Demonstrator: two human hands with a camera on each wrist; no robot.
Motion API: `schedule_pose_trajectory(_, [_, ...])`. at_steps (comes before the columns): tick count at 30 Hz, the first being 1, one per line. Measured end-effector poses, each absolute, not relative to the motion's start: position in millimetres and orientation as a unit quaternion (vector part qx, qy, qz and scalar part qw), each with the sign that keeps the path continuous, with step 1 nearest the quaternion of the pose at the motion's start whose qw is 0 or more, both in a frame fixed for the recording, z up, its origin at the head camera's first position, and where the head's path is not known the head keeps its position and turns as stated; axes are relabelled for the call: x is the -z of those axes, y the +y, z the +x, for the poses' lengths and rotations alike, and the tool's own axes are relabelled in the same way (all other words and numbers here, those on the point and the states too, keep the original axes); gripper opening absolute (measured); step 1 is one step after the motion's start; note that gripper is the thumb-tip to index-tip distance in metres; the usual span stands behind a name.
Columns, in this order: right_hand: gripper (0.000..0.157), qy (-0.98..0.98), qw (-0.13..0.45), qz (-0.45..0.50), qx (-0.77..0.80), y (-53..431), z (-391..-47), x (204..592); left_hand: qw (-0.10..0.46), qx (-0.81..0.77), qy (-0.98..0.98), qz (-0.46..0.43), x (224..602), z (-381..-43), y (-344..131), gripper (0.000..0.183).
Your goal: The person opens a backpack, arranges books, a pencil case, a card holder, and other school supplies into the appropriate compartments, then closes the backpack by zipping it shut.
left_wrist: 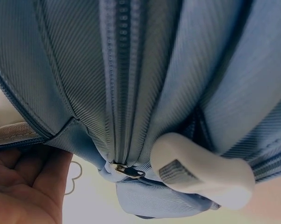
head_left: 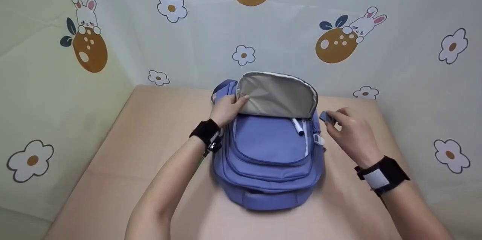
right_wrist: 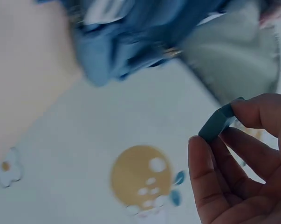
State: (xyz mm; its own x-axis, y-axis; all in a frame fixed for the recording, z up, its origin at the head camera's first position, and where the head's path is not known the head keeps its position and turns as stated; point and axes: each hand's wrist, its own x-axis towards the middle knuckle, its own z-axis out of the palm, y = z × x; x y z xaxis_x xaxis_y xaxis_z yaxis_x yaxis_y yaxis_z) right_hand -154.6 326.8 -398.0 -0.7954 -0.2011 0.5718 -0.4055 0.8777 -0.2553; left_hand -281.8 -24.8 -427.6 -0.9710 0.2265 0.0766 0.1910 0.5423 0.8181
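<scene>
A blue backpack (head_left: 269, 138) lies on the table with its front pocket unzipped and the flap (head_left: 278, 95) folded up, grey lining outward. My left hand (head_left: 227, 109) grips the flap's left edge, thumb on the lining and the other fingers behind it. To the right of the backpack, my right hand (head_left: 350, 131) pinches a small blue block (right_wrist: 217, 122) between thumb and fingers, apart from the bag. It looks like an eraser, though I cannot tell for sure. A white marker (head_left: 298, 126) with a dark end sticks out at the pocket's right side.
The backpack stands near the middle of a table with a pale pink cover (head_left: 150, 127). Behind and beside it hangs a light curtain (head_left: 203, 37) printed with rabbits and flowers. A white buckle (head_left: 318, 140) sits on the bag's right side.
</scene>
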Motion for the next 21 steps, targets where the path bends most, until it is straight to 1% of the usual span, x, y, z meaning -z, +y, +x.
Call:
schedule_pose_trajectory(3, [0.026,-0.924,0.262,0.207,-0.187,304,-158,391,0.015,-0.456,0.882,0.12,428,-282,-25,0.051])
schedule_pose_trajectory(8, [0.022,-0.928,0.214,0.25,-0.174,267,-174,394,0.019,-0.455,0.882,0.12,427,-282,-24,0.051])
schedule_pose_trajectory(12, [0.016,-0.933,0.182,0.266,-0.158,244,-191,401,0.021,-0.454,0.883,0.119,427,-282,-24,0.051])
schedule_pose_trajectory(16, [0.004,-0.934,0.161,0.276,-0.158,227,-203,409,0.021,-0.455,0.882,0.119,427,-282,-23,0.051])
schedule_pose_trajectory(21, [0.014,-0.933,0.154,0.288,-0.151,214,-212,415,0.024,-0.462,0.879,0.114,427,-281,-25,0.051])
